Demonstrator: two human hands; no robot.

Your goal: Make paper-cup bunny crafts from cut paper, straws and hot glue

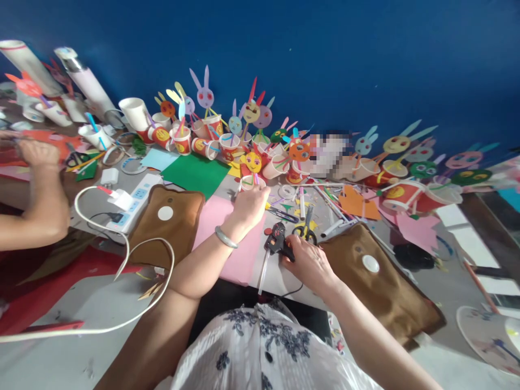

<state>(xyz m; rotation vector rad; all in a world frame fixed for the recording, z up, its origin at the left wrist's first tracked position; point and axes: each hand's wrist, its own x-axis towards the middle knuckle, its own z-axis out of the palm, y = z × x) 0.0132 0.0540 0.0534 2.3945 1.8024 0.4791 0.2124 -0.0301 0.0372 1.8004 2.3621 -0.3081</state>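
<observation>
My left hand (251, 210), with a grey bangle at its wrist, is closed at a paper cup (246, 184); its fingertips are hidden behind the hand. From that cup rises a yellow paper face (251, 162) on a stick. My right hand (309, 261) grips the handle of a black hot glue gun (278, 240), held low over the table's front edge. A clear glue stick (264, 271) juts from the gun's back end toward me. Just beyond the right hand lie black-handled scissors (305, 232), and a dark craft knife (283, 214) rests between the hands.
Brown hot-water bags (173, 227) (382, 281) flank the work spot. Left of them sit a power strip (138, 197) and a looping white cable (173, 260). Several cups with paper animals (213, 127) line the blue wall. A co-worker's arm (40, 200) is at far left. Pink paper (227, 244) lies under my left arm.
</observation>
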